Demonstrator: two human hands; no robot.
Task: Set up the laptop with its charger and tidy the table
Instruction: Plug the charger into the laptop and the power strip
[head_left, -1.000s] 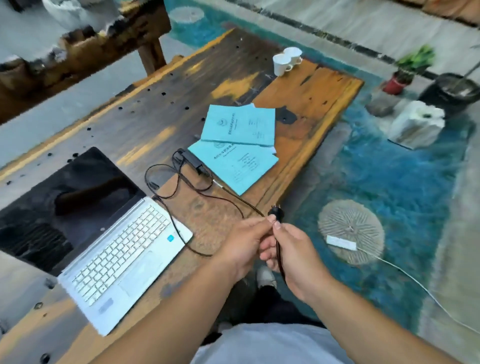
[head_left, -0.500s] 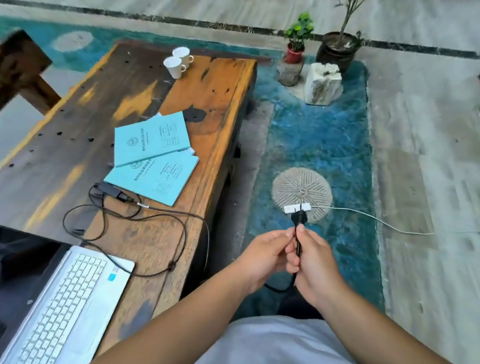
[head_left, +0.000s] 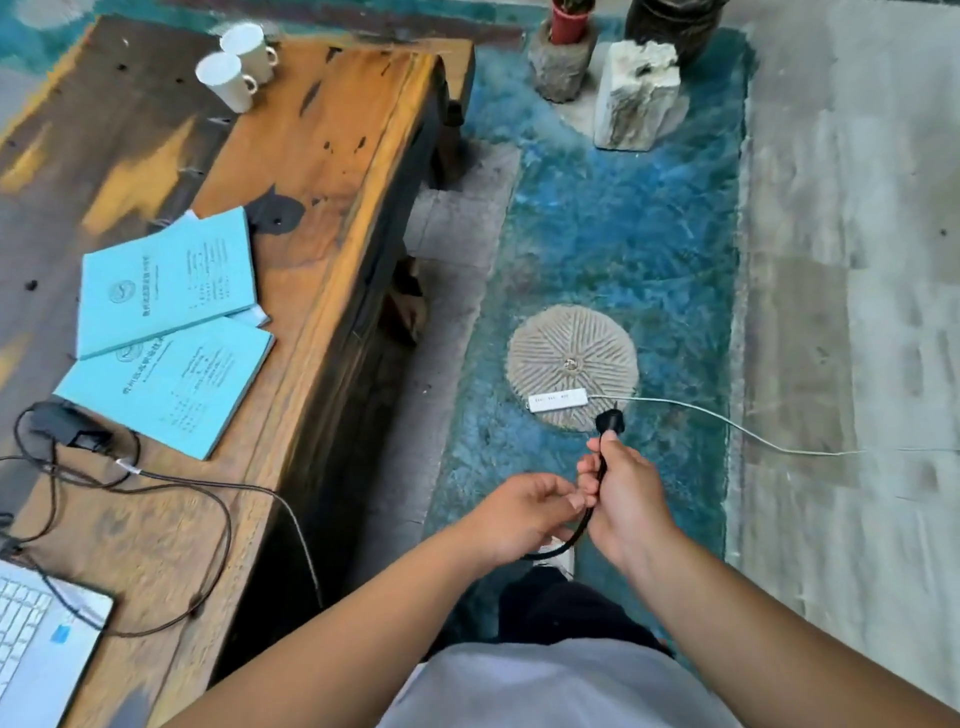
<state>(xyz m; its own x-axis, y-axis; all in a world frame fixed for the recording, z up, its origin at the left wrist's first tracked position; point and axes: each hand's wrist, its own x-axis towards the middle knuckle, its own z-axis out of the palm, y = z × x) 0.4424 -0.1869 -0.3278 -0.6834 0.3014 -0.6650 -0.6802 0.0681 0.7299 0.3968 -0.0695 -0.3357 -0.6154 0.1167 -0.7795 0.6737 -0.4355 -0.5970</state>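
Note:
My right hand (head_left: 626, 496) grips the black charger cable just below its plug (head_left: 609, 421), which points up and hangs over the floor. The plug sits a little below and right of a white power strip (head_left: 557, 400) lying on a round woven mat (head_left: 571, 358). My left hand (head_left: 524, 512) pinches the same cable lower down. The cable (head_left: 218, 486) runs back over the wooden table (head_left: 332, 156) to the black power brick (head_left: 62, 423). Only a corner of the white laptop (head_left: 36, 639) shows at bottom left.
Two light-blue booklets (head_left: 166, 280) lie overlapped on the table, and two white cups (head_left: 234, 67) stand at its far end. A blue rug (head_left: 623, 234) covers the floor. A white stone block (head_left: 636, 96) and potted plants (head_left: 569, 21) stand beyond it.
The view has swung right and down, away from the laptop. The plug has moved right of the power strip's end, and my left hand has slid lower down the cable.

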